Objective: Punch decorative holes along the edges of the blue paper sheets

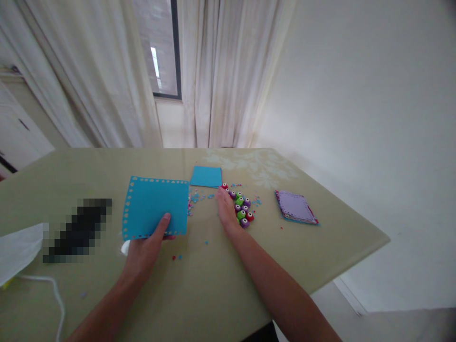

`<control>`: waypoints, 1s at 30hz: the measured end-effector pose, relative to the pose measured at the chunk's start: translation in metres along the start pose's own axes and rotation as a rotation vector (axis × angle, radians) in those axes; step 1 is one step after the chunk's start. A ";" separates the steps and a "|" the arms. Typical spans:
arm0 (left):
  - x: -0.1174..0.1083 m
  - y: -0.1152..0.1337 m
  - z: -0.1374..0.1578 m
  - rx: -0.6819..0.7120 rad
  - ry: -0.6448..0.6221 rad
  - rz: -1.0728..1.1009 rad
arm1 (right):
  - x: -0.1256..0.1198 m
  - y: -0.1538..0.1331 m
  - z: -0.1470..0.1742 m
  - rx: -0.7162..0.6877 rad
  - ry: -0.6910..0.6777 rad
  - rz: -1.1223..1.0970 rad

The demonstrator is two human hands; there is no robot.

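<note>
My left hand [147, 244] grips a blue paper square [156, 204] by its lower edge, thumb on top. Small punched holes run along its top, left and bottom edges; the right edge looks plain. My right hand [227, 206] rests on its side at the left of a cluster of small red, green and purple craft punches [243, 209] with white, eye-like tops. Its fingers are stretched out and hold nothing; they are close against the punches, partly covering some. Behind them lies a stack of blue paper squares [206, 176].
On the right lies a stack of punched paper squares [297, 207], lilac on top. Blue, red and pale paper bits [199, 195] are scattered over the table [231, 285]. At the left are a blurred dark object [80, 230], a white sheet [21, 247] and a white cable [55, 287].
</note>
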State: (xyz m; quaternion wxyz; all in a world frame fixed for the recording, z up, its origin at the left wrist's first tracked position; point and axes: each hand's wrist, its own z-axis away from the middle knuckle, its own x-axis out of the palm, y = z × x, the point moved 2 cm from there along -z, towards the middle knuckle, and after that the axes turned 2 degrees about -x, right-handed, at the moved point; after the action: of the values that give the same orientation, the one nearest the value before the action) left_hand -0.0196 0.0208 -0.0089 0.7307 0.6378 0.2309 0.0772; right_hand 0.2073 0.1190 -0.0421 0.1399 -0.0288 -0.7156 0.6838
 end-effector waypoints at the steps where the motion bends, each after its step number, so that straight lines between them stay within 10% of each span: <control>1: 0.001 -0.001 -0.001 0.003 0.000 0.014 | -0.003 -0.001 -0.003 0.001 0.020 -0.029; 8: 0.004 0.000 -0.003 0.014 -0.068 -0.007 | -0.032 -0.041 -0.013 -0.156 -0.023 -0.051; 14: 0.004 0.000 -0.001 -0.027 -0.094 -0.160 | -0.047 -0.057 -0.010 -0.500 -0.072 1.105; 18: 0.005 -0.001 -0.001 0.061 -0.127 -0.172 | -0.038 -0.045 -0.009 -0.519 -0.159 1.479; 26: 0.006 -0.010 0.001 -0.013 -0.107 -0.016 | -0.027 -0.052 0.004 -0.622 -0.303 1.482; 30: 0.010 -0.014 0.002 -0.092 -0.101 0.117 | -0.019 -0.058 0.019 -0.591 -0.264 1.045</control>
State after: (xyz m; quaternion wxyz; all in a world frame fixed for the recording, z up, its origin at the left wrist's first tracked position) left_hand -0.0124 0.0211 -0.0247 0.7641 0.6191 0.1523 0.0980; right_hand 0.2298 0.0924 0.0120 -0.3175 -0.3282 -0.7775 0.4324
